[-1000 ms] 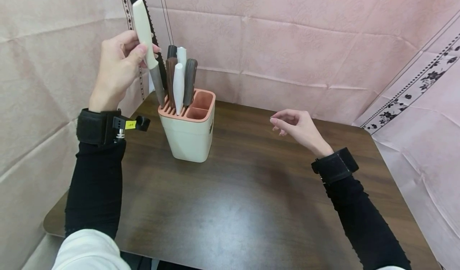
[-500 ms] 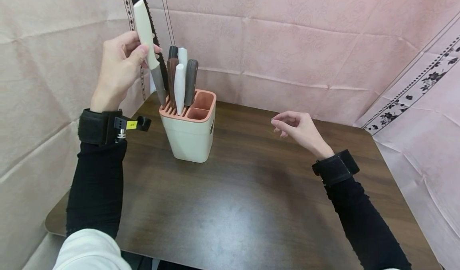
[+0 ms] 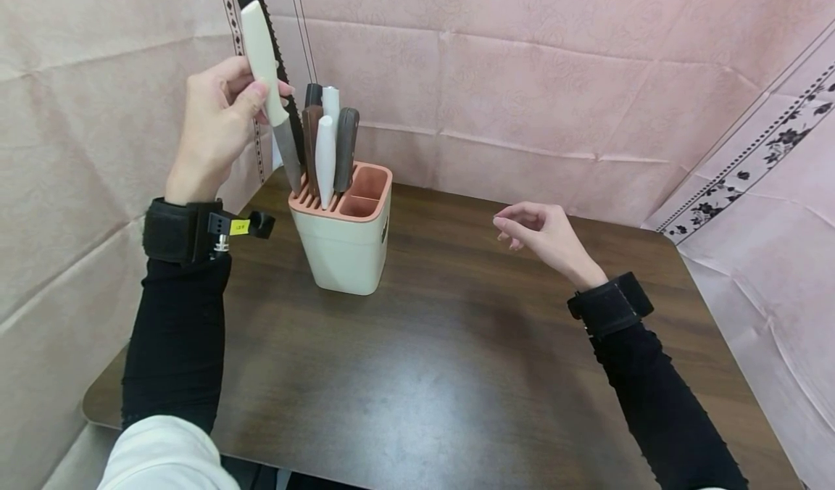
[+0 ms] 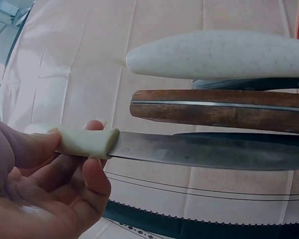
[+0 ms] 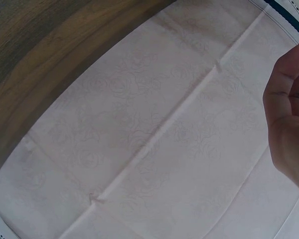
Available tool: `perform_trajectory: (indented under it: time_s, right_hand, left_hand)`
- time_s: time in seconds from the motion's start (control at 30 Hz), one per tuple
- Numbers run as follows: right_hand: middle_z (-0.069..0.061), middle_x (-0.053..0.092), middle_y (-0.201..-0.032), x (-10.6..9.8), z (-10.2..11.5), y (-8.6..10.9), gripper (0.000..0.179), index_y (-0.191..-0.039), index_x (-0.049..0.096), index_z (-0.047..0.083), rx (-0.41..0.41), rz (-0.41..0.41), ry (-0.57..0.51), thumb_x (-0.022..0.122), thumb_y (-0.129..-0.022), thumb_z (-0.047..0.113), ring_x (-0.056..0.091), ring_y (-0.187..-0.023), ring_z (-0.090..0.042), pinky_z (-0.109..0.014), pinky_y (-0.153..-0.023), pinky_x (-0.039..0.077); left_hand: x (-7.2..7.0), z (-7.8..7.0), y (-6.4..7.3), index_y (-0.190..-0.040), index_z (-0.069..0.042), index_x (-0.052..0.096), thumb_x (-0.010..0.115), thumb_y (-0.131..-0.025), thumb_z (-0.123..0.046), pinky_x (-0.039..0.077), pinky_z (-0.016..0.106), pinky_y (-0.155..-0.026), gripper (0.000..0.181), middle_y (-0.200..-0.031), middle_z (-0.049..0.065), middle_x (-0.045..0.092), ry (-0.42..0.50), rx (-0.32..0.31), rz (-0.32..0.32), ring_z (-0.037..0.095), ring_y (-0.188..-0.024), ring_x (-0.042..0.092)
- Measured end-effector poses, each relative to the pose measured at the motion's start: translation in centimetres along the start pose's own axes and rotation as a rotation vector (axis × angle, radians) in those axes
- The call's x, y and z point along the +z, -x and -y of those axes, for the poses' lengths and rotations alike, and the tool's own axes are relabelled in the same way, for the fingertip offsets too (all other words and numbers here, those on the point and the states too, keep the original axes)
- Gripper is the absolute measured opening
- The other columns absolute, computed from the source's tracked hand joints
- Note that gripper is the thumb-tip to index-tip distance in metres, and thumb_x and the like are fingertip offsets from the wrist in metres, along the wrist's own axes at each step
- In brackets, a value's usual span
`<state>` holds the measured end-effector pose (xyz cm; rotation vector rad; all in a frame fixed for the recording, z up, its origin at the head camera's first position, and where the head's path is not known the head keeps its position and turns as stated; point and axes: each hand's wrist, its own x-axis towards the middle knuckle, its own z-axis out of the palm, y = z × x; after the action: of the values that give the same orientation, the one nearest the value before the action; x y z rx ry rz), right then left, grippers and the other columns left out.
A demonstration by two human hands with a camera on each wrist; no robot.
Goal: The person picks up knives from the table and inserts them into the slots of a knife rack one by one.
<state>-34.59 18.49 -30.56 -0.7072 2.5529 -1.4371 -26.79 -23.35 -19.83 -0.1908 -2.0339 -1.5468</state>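
My left hand (image 3: pixel 218 117) pinches the pale cream handle of a knife (image 3: pixel 261 55) between thumb and fingers. The knife stands nearly upright, its steel blade pointing down, the tip at the left slots of the knife block (image 3: pixel 342 251); how deep it sits I cannot tell. In the left wrist view the blade (image 4: pixel 189 152) runs beside a brown wooden handle (image 4: pixel 214 107) and a speckled white handle (image 4: pixel 199 54). Over the right part of the table my right hand (image 3: pixel 538 233) hovers with loosely curled fingers and holds nothing; only part of it shows in the right wrist view.
Several knives, including one with a dark grey handle (image 3: pixel 346 149), stand in the block's slots. Its right side has two open orange compartments (image 3: pixel 365 185). The brown wooden table (image 3: pixel 417 374) meets pink patterned cloth (image 3: pixel 522 98) behind and at the sides.
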Motion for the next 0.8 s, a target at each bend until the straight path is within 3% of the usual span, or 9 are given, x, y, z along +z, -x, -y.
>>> perform_trajectory:
  time_s: [0.4,0.8]
  right_hand:
    - [0.005,0.073,-0.085,0.03,-0.01,0.27,0.031,-0.112,0.068,0.01,-0.021,0.002,-0.014,0.067,-0.091,0.034,0.064,-0.069,-0.014,-0.026,-0.067,0.055]
    - [0.005,0.072,-0.085,-0.01,-0.04,0.29,0.031,-0.113,0.067,0.011,-0.016,0.004,-0.008,0.066,-0.091,0.033,0.064,-0.07,-0.014,-0.026,-0.068,0.055]
  left_hand:
    - [-0.01,0.12,-0.04,-0.127,-0.003,0.058,0.049,-0.099,-0.007,0.047,0.02,-0.072,0.03,-0.099,-0.007,0.071,-0.044,-0.014,-0.007,0.012,-0.088,0.061]
    - [0.15,0.31,-0.13,-0.126,-0.004,0.06,0.051,-0.099,-0.008,0.046,0.02,-0.072,0.029,-0.098,-0.008,0.07,-0.079,0.01,-0.012,0.011,-0.093,0.061]
